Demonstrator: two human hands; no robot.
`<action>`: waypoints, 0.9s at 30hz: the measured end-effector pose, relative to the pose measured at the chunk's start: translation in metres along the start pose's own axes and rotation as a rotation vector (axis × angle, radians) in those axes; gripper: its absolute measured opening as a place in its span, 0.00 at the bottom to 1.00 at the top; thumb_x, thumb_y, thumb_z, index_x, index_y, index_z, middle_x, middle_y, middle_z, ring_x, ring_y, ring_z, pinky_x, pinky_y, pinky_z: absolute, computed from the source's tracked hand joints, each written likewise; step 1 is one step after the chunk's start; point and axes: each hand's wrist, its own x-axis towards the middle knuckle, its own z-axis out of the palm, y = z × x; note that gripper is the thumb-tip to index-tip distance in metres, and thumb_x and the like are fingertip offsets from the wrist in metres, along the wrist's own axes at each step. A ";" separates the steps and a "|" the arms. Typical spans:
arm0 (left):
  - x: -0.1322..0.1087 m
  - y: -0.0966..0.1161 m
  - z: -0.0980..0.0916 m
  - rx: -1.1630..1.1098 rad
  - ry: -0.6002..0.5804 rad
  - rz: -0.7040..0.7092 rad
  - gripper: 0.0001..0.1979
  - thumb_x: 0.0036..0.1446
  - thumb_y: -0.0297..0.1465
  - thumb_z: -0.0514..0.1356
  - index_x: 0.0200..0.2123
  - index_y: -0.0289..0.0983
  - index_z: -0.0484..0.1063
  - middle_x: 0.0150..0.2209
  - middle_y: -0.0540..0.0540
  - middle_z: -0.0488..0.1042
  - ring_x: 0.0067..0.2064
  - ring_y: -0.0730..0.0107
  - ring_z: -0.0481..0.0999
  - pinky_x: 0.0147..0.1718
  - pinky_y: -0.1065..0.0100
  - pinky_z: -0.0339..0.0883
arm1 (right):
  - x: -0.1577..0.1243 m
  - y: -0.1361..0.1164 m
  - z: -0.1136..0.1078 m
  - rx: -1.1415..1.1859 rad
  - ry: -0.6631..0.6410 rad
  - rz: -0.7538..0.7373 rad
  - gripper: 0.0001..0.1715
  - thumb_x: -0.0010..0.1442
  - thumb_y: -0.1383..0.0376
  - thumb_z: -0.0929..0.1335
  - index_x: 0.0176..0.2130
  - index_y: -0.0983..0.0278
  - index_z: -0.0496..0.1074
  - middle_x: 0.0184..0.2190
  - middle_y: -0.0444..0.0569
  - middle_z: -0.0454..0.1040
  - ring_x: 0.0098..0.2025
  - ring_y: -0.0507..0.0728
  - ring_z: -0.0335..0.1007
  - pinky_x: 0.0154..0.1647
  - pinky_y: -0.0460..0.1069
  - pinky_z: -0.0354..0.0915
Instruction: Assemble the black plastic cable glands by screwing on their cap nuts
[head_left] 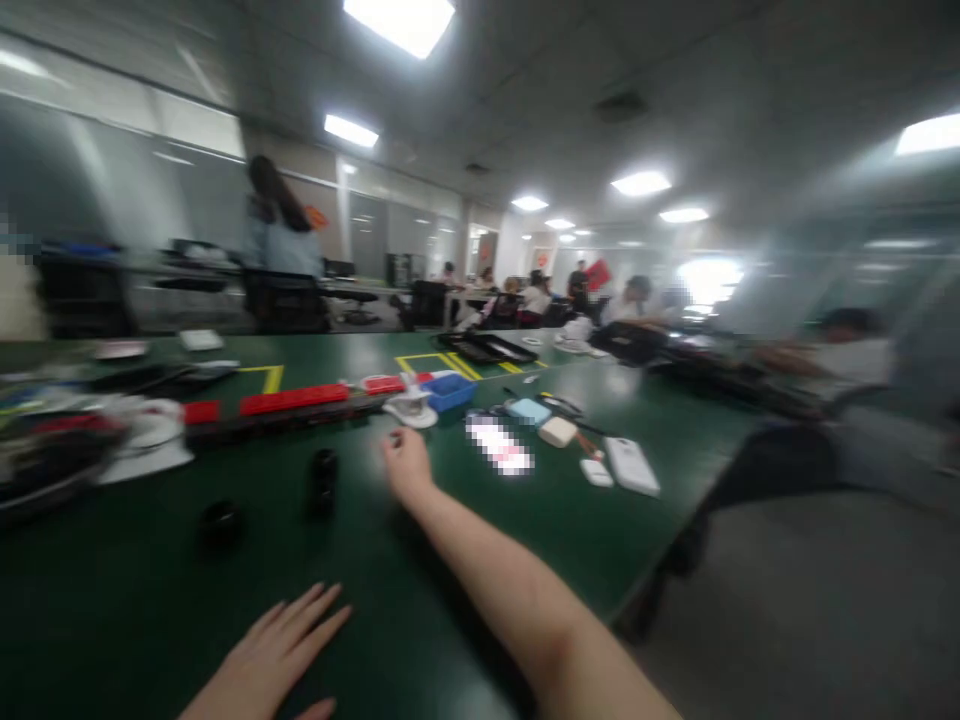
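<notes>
My left hand [274, 650] lies low over the green table [360, 640], its fingers spread and nothing in them. My right hand [409, 468] reaches further out with its fingers curled in. A small dark bit shows at its fingertips, too blurred to name. Left of my right hand stands a black cylindrical object [324, 480]. A second, rounder black object [221, 525] sits nearer to me, beyond my left hand. Just past my right fingers is a white object [412, 408] with a broad base, beside a blue bin [450, 391].
A pixelated bright screen [499, 445], a white box-like item [631, 466] and small pale devices lie right of my right arm. Red strips [294, 399] run along the left middle. Cables and white parts [154, 430] crowd the left edge. A person [847, 350] sits at the right.
</notes>
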 end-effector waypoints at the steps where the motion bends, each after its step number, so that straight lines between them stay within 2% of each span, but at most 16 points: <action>1: -0.005 0.002 -0.016 -0.033 -0.133 -0.042 0.26 0.55 0.45 0.53 0.57 0.50 0.53 0.59 0.47 0.55 0.58 0.54 0.56 0.55 0.50 0.51 | 0.005 0.004 0.005 0.038 -0.008 -0.022 0.15 0.61 0.61 0.62 0.45 0.67 0.65 0.42 0.50 0.68 0.41 0.54 0.67 0.41 0.54 0.65; 2: -0.006 0.005 -0.029 -0.086 -0.275 -0.055 0.28 0.55 0.45 0.53 0.58 0.50 0.51 0.60 0.47 0.53 0.59 0.54 0.54 0.56 0.49 0.50 | 0.010 0.009 0.013 0.078 -0.013 -0.051 0.15 0.61 0.61 0.62 0.45 0.66 0.65 0.44 0.50 0.67 0.42 0.55 0.66 0.42 0.54 0.65; 3: -0.004 0.008 -0.041 -0.132 -0.357 -0.085 0.29 0.54 0.45 0.54 0.58 0.50 0.50 0.61 0.47 0.51 0.60 0.53 0.51 0.56 0.48 0.47 | 0.016 0.016 0.021 0.113 -0.012 -0.079 0.14 0.61 0.62 0.62 0.46 0.66 0.65 0.44 0.50 0.66 0.42 0.55 0.66 0.42 0.54 0.64; 5: 0.007 0.013 -0.058 -0.194 -0.431 -0.138 0.31 0.53 0.44 0.55 0.59 0.48 0.49 0.62 0.46 0.48 0.61 0.53 0.48 0.57 0.47 0.44 | 0.025 0.030 0.035 0.166 -0.002 -0.128 0.15 0.61 0.62 0.62 0.46 0.67 0.64 0.44 0.50 0.66 0.43 0.56 0.65 0.43 0.56 0.63; 8: 0.018 0.018 -0.069 -0.263 -0.457 -0.171 0.31 0.53 0.43 0.55 0.59 0.46 0.50 0.62 0.44 0.48 0.61 0.52 0.46 0.56 0.44 0.41 | 0.031 0.045 0.043 0.181 0.017 -0.177 0.15 0.61 0.62 0.62 0.46 0.67 0.64 0.45 0.51 0.65 0.45 0.57 0.64 0.45 0.57 0.61; 11: 0.019 0.018 -0.070 -0.317 -0.478 -0.159 0.32 0.52 0.45 0.55 0.59 0.45 0.49 0.62 0.43 0.47 0.62 0.50 0.45 0.56 0.42 0.40 | 0.039 0.047 0.045 0.149 -0.041 -0.215 0.15 0.60 0.62 0.63 0.45 0.66 0.64 0.45 0.51 0.65 0.46 0.57 0.63 0.46 0.57 0.60; 14: 0.018 0.016 -0.069 -0.328 -0.501 -0.153 0.33 0.52 0.45 0.55 0.59 0.45 0.49 0.62 0.42 0.46 0.62 0.49 0.44 0.55 0.41 0.40 | 0.056 0.036 0.055 0.114 -0.204 -0.235 0.14 0.60 0.61 0.63 0.43 0.67 0.66 0.43 0.50 0.67 0.44 0.56 0.65 0.44 0.56 0.62; 17: 0.019 0.016 -0.069 -0.298 -0.505 -0.180 0.33 0.52 0.43 0.56 0.59 0.44 0.50 0.62 0.42 0.47 0.62 0.50 0.44 0.56 0.43 0.39 | 0.075 0.020 0.075 0.117 -0.391 -0.213 0.14 0.61 0.61 0.62 0.44 0.67 0.65 0.42 0.50 0.68 0.40 0.54 0.67 0.40 0.54 0.65; 21: 0.021 0.018 -0.070 -0.287 -0.539 -0.195 0.32 0.52 0.43 0.55 0.59 0.42 0.50 0.62 0.41 0.46 0.62 0.51 0.44 0.56 0.44 0.39 | 0.081 0.007 0.097 0.193 -0.578 -0.218 0.15 0.60 0.61 0.63 0.45 0.67 0.65 0.42 0.50 0.68 0.40 0.54 0.67 0.40 0.53 0.66; 27: 0.022 0.011 -0.063 -0.301 -0.571 -0.164 0.33 0.53 0.46 0.53 0.60 0.44 0.48 0.62 0.42 0.45 0.62 0.48 0.43 0.56 0.42 0.40 | 0.067 0.009 0.105 0.315 -0.623 -0.247 0.15 0.61 0.60 0.62 0.44 0.67 0.66 0.43 0.50 0.68 0.42 0.55 0.66 0.42 0.55 0.64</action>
